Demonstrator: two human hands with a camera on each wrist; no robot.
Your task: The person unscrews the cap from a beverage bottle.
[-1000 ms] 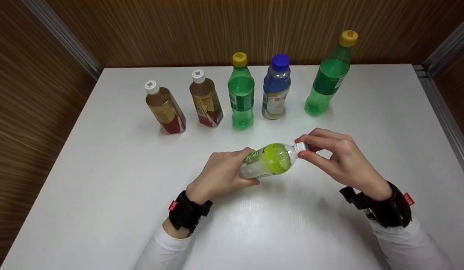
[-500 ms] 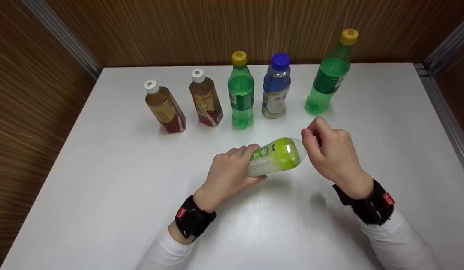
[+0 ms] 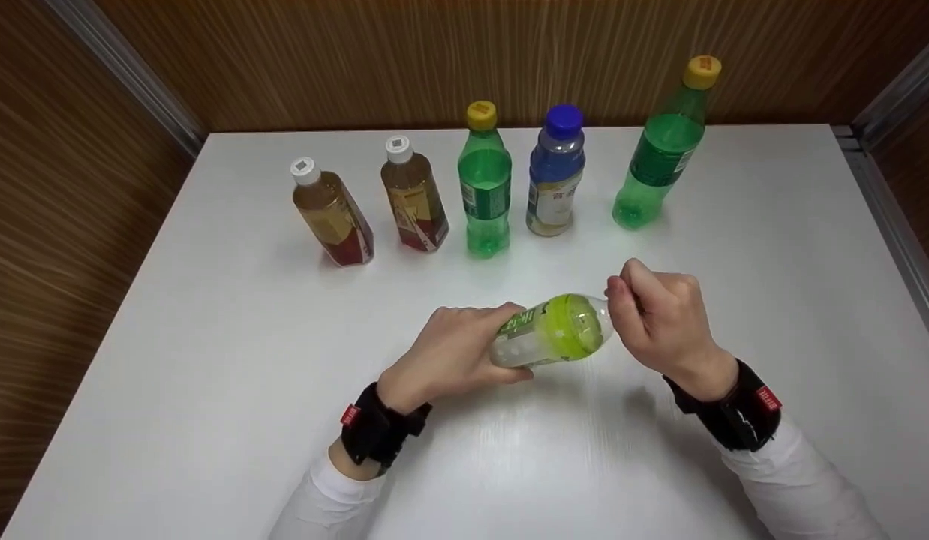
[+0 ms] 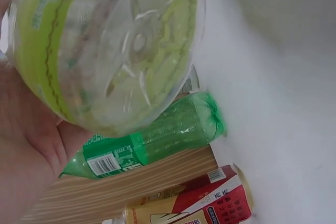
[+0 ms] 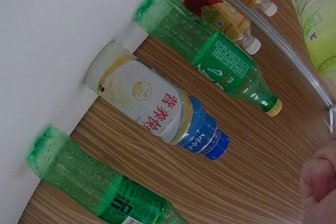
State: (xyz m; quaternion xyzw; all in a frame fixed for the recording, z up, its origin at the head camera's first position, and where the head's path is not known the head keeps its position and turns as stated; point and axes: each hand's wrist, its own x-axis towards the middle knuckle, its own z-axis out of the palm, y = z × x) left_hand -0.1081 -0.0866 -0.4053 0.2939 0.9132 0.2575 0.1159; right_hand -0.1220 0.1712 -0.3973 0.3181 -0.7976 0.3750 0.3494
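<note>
Worktop (image 3: 209,390): white, with five bottles standing in a row at the back.
Bottle (image 3: 554,330): light green, tipped sideways just above the middle.
Left hand (image 3: 449,352): its grip wraps the bottle's bottom end.
Right hand (image 3: 659,319): its grip pinches the top end.

— What sort of place are we looking at?

— A staged recording booth, not a home or shop. Wood-grain panel walls (image 3: 359,60) with metal corner strips (image 3: 127,82) are closing in a plain white table (image 3: 209,360).

— Anything else pointing that way?

— Beyond the fingers (image 3: 633,289), five capped drink bottles (image 3: 483,180) are standing in a neat row, and black wrist straps (image 3: 378,431) are sitting on both arms.
</note>
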